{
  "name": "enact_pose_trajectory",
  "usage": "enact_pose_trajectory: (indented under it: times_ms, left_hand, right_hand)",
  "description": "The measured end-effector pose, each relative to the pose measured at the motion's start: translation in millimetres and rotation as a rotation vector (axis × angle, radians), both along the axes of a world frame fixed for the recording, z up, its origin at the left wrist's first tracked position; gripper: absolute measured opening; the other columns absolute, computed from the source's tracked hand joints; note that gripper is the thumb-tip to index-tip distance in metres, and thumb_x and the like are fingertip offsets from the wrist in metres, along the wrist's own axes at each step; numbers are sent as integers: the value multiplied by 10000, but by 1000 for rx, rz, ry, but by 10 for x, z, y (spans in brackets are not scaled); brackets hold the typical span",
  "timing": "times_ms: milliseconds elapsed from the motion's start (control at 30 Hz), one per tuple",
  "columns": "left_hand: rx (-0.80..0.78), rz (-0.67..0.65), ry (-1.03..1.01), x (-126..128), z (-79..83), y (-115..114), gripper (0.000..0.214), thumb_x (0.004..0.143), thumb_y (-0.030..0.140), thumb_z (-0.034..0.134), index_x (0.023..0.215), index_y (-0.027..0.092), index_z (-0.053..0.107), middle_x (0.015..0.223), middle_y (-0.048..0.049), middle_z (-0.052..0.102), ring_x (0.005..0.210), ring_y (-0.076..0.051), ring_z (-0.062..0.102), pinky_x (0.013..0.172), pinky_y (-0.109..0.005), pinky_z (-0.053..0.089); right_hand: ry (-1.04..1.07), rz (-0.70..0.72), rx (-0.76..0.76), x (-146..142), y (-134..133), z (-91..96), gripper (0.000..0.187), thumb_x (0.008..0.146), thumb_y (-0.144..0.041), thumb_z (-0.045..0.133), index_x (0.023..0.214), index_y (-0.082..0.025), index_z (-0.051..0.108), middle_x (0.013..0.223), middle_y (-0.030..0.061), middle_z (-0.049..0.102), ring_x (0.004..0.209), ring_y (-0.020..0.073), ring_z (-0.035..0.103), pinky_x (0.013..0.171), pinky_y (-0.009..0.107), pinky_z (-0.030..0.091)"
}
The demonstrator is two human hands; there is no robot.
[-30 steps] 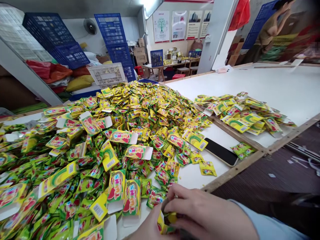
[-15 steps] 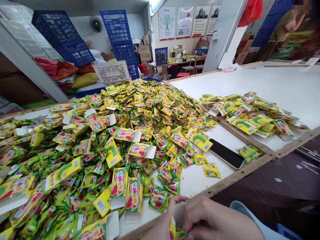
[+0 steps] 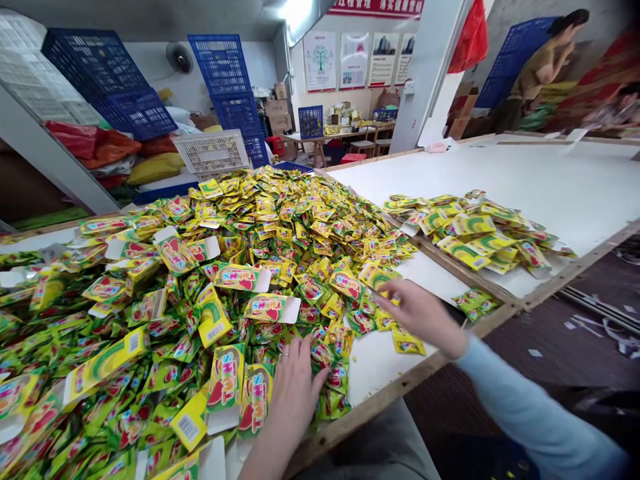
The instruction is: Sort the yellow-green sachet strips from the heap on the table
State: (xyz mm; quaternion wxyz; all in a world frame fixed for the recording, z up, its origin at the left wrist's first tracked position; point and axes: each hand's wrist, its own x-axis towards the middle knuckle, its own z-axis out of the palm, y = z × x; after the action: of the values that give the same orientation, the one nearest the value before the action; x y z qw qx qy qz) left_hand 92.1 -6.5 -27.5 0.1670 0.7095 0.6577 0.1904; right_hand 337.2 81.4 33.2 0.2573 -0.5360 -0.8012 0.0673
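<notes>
My left hand (image 3: 294, 383) lies with its fingers stretched over green candy packets (image 3: 336, 377) near the table's front edge. Beside it are two upright-printed yellow-green cartons (image 3: 257, 400) with open flaps. To the right, my right hand (image 3: 425, 315) reaches over the table, fingers apart and slightly bent, nothing visible in them. Its fingertips are close to a yellow carton (image 3: 376, 275) at the edge of the heap; whether they touch it I cannot tell. Below that hand lies a yellow packet (image 3: 407, 340). A dark phone (image 3: 456, 312) is mostly hidden behind the hand.
A large heap of yellow and green packets (image 3: 295, 213) covers the left and middle of the table. Past a wooden strip (image 3: 465, 270), a smaller pile of cartons (image 3: 475, 233) lies on the white tabletop (image 3: 550, 173). Blue crates (image 3: 220, 73) and a person (image 3: 530, 77) are farther back.
Both hands were together at the front edge around a small carton. Now they are apart: the left on the packets, the right farther forward and right. That carton is no longer in the hands.
</notes>
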Motion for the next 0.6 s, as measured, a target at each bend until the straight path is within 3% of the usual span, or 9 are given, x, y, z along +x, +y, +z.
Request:
enact_pose_trajectory:
  times_ms: [100, 200, 333, 433, 500, 600]
  left_hand:
    - [-43, 15, -54, -1, 1, 35, 340, 799, 294, 505, 1102, 140, 496, 1049, -125, 541, 1026, -287, 517, 874, -455, 418]
    - [-44, 37, -206, -108, 46, 18, 179, 820, 303, 471, 950, 190, 517, 948, -69, 542, 876, -234, 563, 776, -391, 456]
    - [-71, 173, -561, -198, 48, -44, 182, 843, 370, 436, 936, 215, 449, 955, -66, 566, 834, -217, 587, 706, -360, 480]
    - [-119, 242, -946, -104, 61, -98, 297, 838, 401, 455, 1069, 233, 376, 908, -45, 614, 819, -203, 616, 672, -325, 509]
    - [-90, 275, -1082, 2, 95, -134, 385, 826, 406, 482, 1156, 231, 386, 870, -34, 639, 852, -202, 622, 701, -308, 514]
    - [-28, 379, -1117, 114, 131, -185, 397, 801, 441, 511, 1114, 200, 535, 882, -51, 668, 921, -222, 614, 778, -305, 505]
  right_hand:
    - [106, 128, -131, -526, -135, -427, 258, 690, -386, 684, 830, -192, 585, 835, 54, 571, 810, 222, 533, 705, 326, 428]
    - [228, 141, -206, -674, -175, -629, 206, 693, -330, 681, 742, -188, 541, 799, 50, 554, 784, 225, 526, 675, 340, 434]
    - [420, 118, -296, -613, -231, -570, 232, 837, -397, 501, 729, -201, 443, 620, -28, 488, 527, 125, 487, 484, 243, 418]
    - [891, 66, -481, -759, -443, -504, 280, 834, -463, 488, 758, -213, 388, 596, -69, 429, 389, 66, 370, 350, 190, 319]
    - [1164, 47, -533, -944, -625, -515, 296, 788, -455, 567, 768, -209, 403, 640, -59, 440, 448, 68, 404, 385, 185, 345]
    - [1169, 31, -450, -1166, -829, -573, 234, 796, -393, 584, 786, -204, 448, 728, -28, 463, 618, 102, 471, 528, 204, 424]
